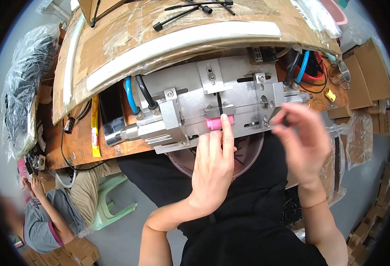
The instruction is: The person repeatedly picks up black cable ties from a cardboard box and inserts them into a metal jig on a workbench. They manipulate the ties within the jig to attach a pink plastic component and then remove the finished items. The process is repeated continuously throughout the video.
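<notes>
The pink piece (213, 124) lies on the metal fixture (194, 101), under the index fingertip of our unclenched left hand (212, 166); whether our blurred right hand's (305, 144) fingers grip, we cannot say.

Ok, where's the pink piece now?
Just right of the head view's centre, the pink piece sits on the metal fixture, at the index fingertip of the left hand.

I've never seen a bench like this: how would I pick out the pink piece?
Find the wide silver metal fixture across the picture's middle. Near the centre of its near edge, the left hand stretches its index finger over a small pink piece. Its bright pink sets it apart from the grey metal beside it.
</notes>
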A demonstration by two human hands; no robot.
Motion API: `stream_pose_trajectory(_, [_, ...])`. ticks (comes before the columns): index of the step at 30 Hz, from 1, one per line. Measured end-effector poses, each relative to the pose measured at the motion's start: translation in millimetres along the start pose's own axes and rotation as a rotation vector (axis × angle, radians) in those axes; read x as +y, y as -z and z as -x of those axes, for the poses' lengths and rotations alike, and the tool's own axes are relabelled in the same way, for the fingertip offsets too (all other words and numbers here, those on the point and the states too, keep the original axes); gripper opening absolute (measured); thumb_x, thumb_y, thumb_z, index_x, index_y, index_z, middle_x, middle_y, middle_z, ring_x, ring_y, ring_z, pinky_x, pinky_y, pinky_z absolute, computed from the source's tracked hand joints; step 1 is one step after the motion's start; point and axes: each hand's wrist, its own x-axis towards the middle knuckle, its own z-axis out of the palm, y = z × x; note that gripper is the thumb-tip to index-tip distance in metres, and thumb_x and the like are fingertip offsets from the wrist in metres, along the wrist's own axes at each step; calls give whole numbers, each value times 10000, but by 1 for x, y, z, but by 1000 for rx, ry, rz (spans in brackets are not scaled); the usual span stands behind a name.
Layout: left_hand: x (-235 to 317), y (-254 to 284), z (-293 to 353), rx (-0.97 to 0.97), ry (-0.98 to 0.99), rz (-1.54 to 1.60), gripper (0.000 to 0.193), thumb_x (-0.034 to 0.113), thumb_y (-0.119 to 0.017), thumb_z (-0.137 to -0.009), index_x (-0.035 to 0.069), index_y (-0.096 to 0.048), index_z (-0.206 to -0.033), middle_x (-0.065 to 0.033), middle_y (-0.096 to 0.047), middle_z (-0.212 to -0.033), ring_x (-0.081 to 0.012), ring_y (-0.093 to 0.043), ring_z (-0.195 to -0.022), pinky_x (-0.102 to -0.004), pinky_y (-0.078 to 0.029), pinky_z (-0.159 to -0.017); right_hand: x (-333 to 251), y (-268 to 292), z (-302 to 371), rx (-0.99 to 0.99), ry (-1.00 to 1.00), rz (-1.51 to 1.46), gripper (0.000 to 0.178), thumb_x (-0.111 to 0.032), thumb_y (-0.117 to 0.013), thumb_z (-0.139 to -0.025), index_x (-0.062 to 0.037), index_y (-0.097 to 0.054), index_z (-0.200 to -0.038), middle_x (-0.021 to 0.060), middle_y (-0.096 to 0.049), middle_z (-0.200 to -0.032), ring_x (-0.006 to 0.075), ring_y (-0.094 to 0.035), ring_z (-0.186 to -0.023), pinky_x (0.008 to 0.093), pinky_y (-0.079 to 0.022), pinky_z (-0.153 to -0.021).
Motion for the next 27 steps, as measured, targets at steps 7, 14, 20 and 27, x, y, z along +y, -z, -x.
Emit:
stream_pose_trajectory(7, [7, 32, 12, 39, 59, 217, 786, -14, -728, -726, -53, -363, -1421, -121, -531, -1049, -282, -487, -934, -382, -413, -846, 13, -48, 36, -213, 187, 179, 645, 111, -707, -682, 102, -501, -1294, 125, -598, -848, 219, -541, -672, 342, -480, -619])
stream_pose_trajectory(14, [0, 38, 17, 38, 54, 223, 691, 19, -702, -765, -53, -418, -1392, -120, -520, -1028, -271, -497, -908, -365, -452, -792, 18, -58, 29, -281, 149, 181, 657, 93, -704, -700, 86, -486, -1319, 98, -520, -725, 229, -507, -658, 353, -465, -613])
stream_pose_trajectory(20, [-30, 74, -21, 145, 16, 184, 657, -88, -682, -717, 12, -509, -1343, -114, -534, -955, -274, -501, -910, -362, -426, -818, -10, -26, -17, -314, 260, 262, 544, 37, -716, -703, 55, -565, -1225, 109, -544, -781, 273, -517, -706, 366, -459, -643])
stream_pose_trajectory(27, [-160, 102, -243, 439, -291, -52, 190, 44, -642, -845, 59, -641, -1035, -117, -606, -931, -260, -587, -803, -374, -494, -727, 22, -44, -187, 119, 528, 755, 78, 18, -558, -783, 5, -599, -848, 173, -602, -825, 359, -595, -802, 452, -475, -713])
